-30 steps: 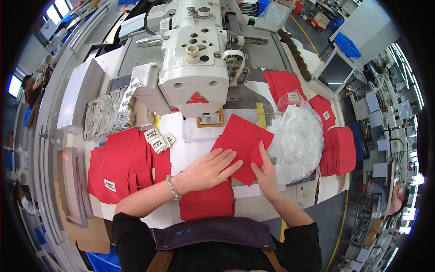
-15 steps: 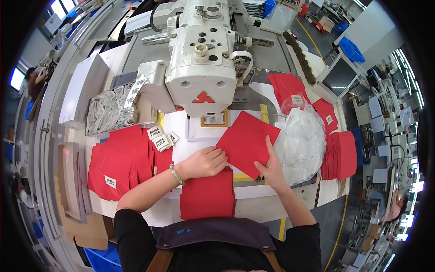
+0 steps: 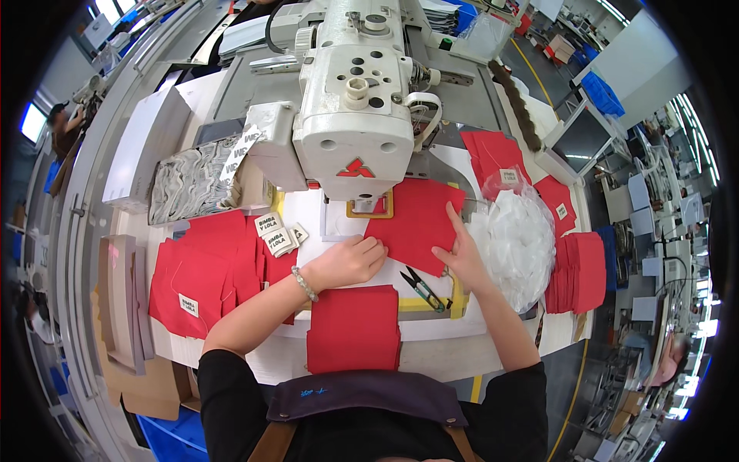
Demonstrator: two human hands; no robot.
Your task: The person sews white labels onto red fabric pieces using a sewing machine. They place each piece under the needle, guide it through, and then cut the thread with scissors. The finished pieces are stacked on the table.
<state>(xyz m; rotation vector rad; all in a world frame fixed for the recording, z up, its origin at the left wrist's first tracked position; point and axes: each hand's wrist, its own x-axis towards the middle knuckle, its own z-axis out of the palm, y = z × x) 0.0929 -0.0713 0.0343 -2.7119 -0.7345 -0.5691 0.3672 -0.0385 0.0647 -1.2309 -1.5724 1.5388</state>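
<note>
A flat red fabric piece (image 3: 412, 227) lies under the front of a white sewing machine (image 3: 354, 138), its far left part reaching an orange-brown clamp frame (image 3: 390, 206). My left hand (image 3: 350, 262) is closed, fingertips pinched at the piece's near left corner. My right hand (image 3: 464, 254) grips its right edge, with index finger and thumb apart on top and the other fingers partly hidden. Thread snips (image 3: 423, 289) with dark blades lie just nearer to me. Close to my body is a neat stack of red fabric pieces (image 3: 352, 331).
To the left are red pieces with white labels (image 3: 204, 277), loose labels (image 3: 277, 235), a box of folded label strips (image 3: 192, 185) and an open carton (image 3: 123, 300). A bag of white material (image 3: 519, 246), another red stack (image 3: 581, 266) and a screen (image 3: 581, 138) stand on the right.
Both hands have carried the red piece away from me and slightly left, up to the clamp frame. It now lies flatter, and the snips that it covered show.
</note>
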